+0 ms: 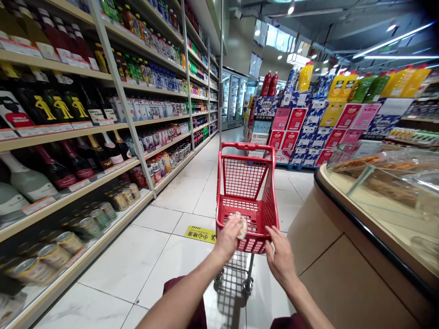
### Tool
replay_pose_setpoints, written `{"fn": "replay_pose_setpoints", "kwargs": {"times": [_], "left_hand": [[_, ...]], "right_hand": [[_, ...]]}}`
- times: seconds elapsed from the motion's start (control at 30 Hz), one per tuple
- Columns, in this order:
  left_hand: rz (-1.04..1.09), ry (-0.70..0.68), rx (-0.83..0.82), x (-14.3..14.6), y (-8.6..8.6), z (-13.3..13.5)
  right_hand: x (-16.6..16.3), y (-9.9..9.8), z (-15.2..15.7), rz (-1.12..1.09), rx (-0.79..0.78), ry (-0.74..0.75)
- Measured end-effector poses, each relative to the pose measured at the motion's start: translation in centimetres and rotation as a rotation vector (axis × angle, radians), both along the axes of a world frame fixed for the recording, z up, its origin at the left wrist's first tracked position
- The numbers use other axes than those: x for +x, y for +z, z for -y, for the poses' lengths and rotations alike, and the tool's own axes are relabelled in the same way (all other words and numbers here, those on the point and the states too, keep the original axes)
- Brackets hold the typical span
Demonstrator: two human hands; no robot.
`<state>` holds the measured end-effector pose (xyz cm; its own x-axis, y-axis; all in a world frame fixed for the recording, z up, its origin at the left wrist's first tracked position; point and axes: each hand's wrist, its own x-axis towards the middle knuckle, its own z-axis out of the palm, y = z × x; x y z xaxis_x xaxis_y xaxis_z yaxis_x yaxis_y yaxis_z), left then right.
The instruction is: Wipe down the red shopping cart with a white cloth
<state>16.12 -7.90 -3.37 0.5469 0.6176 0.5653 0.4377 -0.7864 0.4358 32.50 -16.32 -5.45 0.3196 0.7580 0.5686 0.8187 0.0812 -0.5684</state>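
Observation:
In front of me stands a red plastic shopping cart with a grid-patterned basket and metal legs on casters. My left hand is closed on a pale, crumpled cloth at the basket's near rim. On the right corner of that same rim rests my right hand, fingers spread and touching the plastic, holding no separate item. The cart's handle is on the far side, away from me. Nothing else shows inside the basket.
Shelves of bottles and cans line the left. A curved counter with glass-covered food stands close on the right. Stacked drink boxes rise ahead. A yellow floor sticker lies left of the cart on white tiles.

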Motion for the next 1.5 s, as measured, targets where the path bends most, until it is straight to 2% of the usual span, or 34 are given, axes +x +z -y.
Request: {"fn": "replay_pose_setpoints", "kwargs": {"times": [0.07,0.13,0.17,0.23,0.27,0.33,0.37,0.4,0.47,0.6,0.67,0.7,0.77,0.83,0.9,0.93,1.0,1.07,1.13,1.2,1.23,1.3,1.37,1.43,1.5], "left_hand": [[0.129,-0.044,-0.192,3.4,0.1,1.8],[0.229,-0.128,-0.404,5.7,0.7,3.1],[0.238,-0.186,-0.472,6.1,1.1,3.4],[0.193,-0.261,-0.495,4.9,1.9,3.1],[0.152,-0.235,-0.457,3.7,2.2,2.5],[0.041,-0.062,-0.322,0.6,2.3,1.0],[-0.036,0.031,-0.251,-0.9,2.1,0.3],[-0.118,0.068,-0.198,-2.1,1.7,-0.3],[-0.229,0.089,-0.122,-3.7,0.7,-1.1],[-0.294,0.055,-0.058,-4.1,-0.4,-1.2],[-0.315,0.054,-0.051,-4.0,-0.3,-1.1],[-0.318,0.071,-0.047,-4.0,-0.1,-1.1],[-0.314,0.126,-0.039,-4.0,0.0,-0.9],[-0.306,0.169,-0.04,-3.8,-0.1,-0.6],[-0.3,0.187,-0.055,-3.4,-0.3,-0.2],[-0.3,0.189,-0.066,-3.1,-0.4,0.0],[-0.311,0.179,-0.084,-2.4,-0.5,0.5],[-0.348,0.157,-0.1,-2.0,-0.4,0.8],[-0.395,0.132,-0.107,-1.8,-0.2,1.0],[-0.43,0.123,-0.098,-1.8,0.0,1.0],[-0.44,0.125,-0.087,-1.8,0.1,1.1],[-0.452,0.129,-0.06,-1.7,0.0,1.2],[-0.459,0.133,-0.041,-1.3,-0.2,1.3],[-0.467,0.131,-0.033,-0.9,-0.3,1.5],[-0.481,0.116,-0.029,-0.6,-0.3,1.6]], "right_hand": [[-2.2,0.7,-0.5,-0.269,-0.007,0.044],[-3.4,1.5,-0.8,-0.527,-0.013,0.012],[-3.5,1.9,-0.8,-0.617,-0.005,-0.002],[-2.4,2.6,-0.6,-0.676,0.022,-0.038],[-1.4,2.9,-0.4,-0.633,0.038,-0.071],[0.7,3.0,-0.2,-0.416,0.033,-0.108],[1.4,2.7,-0.2,-0.276,0.02,-0.095],[1.5,2.3,-0.4,-0.142,0.008,-0.062],[0.0,1.0,-1.4,0.052,0.014,0.036],[-6.5,-0.9,-4.3,0.182,0.104,0.16],[-7.3,-1.0,-5.0,0.236,0.088,0.22],[-6.7,-0.9,-4.8,0.261,0.068,0.236],[-3.5,-0.9,-3.5,0.281,0.018,0.217],[0.4,-1.0,-1.7,0.258,-0.019,0.121],[2.7,-1.3,-0.4,0.217,-0.02,0.008],[2.8,-1.5,-0.2,0.194,-0.003,-0.033],[0.5,-1.9,-0.6,0.131,0.045,-0.043],[-3.1,-2.1,-1.9,0.074,0.085,0.045],[-5.2,-2.0,-2.8,0.087,0.089,0.176],[-3.9,-1.9,-2.6,0.123,0.076,0.245],[-2.2,-1.9,-2.1,0.128,0.07,0.223],[1.9,-1.8,-0.7,0.112,0.06,0.107],[4.2,-1.7,0.3,0.104,0.058,-0.005],[3.3,-1.8,0.2,0.112,0.063,0.005],[0.2,-2.0,-0.7,0.13,0.081,0.102]]}}
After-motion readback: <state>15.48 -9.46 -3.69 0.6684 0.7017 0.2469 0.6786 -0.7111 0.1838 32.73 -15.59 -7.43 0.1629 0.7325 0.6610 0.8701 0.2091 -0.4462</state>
